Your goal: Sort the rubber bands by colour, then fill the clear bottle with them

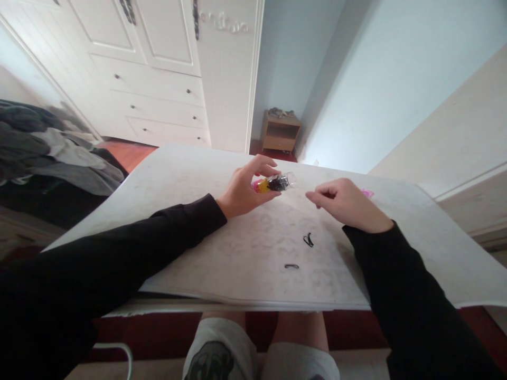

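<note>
My left hand (249,186) is wrapped round a small clear container (292,180), which lies tilted on its side with its clear end pointing right. Pink, yellow and black contents show through its wall, the black nearest the clear end. To the right of it, my right hand (336,199) hovers over the table with thumb and fingers pinched together; whatever may be between them is too small to make out. Below the hands, two small black loops, like hair elastics, lie on the tabletop: one loop (308,240) is bent, the other loop (292,266) is flat and narrow.
A pink item (367,193) lies partly hidden behind my right hand. The white table (190,274) has its front edge close to my knees. Dark clothes (51,153) are piled at the left. Beyond the table stand a white wardrobe (158,89) and a small wooden cabinet (281,132).
</note>
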`<control>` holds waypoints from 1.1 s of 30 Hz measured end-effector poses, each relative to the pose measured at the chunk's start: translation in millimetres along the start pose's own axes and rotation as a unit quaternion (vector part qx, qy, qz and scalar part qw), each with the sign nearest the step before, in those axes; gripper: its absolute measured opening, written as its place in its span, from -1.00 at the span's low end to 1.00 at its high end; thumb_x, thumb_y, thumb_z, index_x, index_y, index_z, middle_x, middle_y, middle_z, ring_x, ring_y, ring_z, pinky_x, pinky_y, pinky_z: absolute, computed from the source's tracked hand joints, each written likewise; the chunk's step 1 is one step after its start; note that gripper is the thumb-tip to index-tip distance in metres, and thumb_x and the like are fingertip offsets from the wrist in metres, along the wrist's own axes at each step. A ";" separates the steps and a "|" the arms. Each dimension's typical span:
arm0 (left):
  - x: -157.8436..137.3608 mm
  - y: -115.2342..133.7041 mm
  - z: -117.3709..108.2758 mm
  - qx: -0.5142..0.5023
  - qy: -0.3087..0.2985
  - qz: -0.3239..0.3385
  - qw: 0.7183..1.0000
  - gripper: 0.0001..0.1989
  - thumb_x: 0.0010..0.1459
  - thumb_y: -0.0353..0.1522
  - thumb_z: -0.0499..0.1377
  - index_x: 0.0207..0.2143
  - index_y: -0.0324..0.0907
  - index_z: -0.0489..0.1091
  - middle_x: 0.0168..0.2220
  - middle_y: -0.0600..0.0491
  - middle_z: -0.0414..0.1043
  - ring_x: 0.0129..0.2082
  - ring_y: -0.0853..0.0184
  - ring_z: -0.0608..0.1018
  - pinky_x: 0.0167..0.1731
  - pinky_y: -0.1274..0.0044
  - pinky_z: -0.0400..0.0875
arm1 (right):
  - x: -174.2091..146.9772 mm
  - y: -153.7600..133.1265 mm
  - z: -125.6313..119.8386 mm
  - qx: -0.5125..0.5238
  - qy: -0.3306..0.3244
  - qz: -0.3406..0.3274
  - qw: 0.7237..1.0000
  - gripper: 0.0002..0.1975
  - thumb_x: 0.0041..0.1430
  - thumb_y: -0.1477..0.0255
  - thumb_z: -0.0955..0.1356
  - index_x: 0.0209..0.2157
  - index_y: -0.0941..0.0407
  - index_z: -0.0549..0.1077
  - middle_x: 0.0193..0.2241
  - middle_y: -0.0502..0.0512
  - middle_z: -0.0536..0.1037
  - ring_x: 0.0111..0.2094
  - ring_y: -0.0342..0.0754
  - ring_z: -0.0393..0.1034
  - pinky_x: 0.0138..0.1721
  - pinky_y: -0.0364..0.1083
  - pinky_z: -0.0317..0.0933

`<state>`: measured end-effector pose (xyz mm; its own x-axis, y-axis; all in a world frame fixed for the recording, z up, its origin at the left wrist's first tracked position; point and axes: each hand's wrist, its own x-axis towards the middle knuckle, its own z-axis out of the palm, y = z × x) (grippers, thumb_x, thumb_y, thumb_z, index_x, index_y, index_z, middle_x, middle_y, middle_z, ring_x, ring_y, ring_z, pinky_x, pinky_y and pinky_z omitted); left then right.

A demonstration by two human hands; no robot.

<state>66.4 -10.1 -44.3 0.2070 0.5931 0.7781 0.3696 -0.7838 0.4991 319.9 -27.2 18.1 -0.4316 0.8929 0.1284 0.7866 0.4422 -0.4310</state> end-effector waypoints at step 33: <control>0.5 1.3 0.1 -0.003 -0.029 -0.010 1.000 -0.54 -0.02 -0.46 0.42 -0.05 -0.16 0.39 -0.10 -0.02 0.60 -0.14 0.25 0.66 -0.14 0.40 0.53 | -16.2 -29.2 29.3 0.130 -0.383 -0.166 0.899 -0.91 0.08 0.58 0.46 -0.44 0.16 0.51 -0.47 -0.06 0.47 -0.42 -0.17 0.35 -0.33 -0.16 0.24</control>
<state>67.1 -10.8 -43.3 0.2515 0.6180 0.7449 0.3679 -0.7729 0.5170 290.9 -57.0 2.5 -0.8794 0.3507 -0.3219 0.4716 0.5492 -0.6900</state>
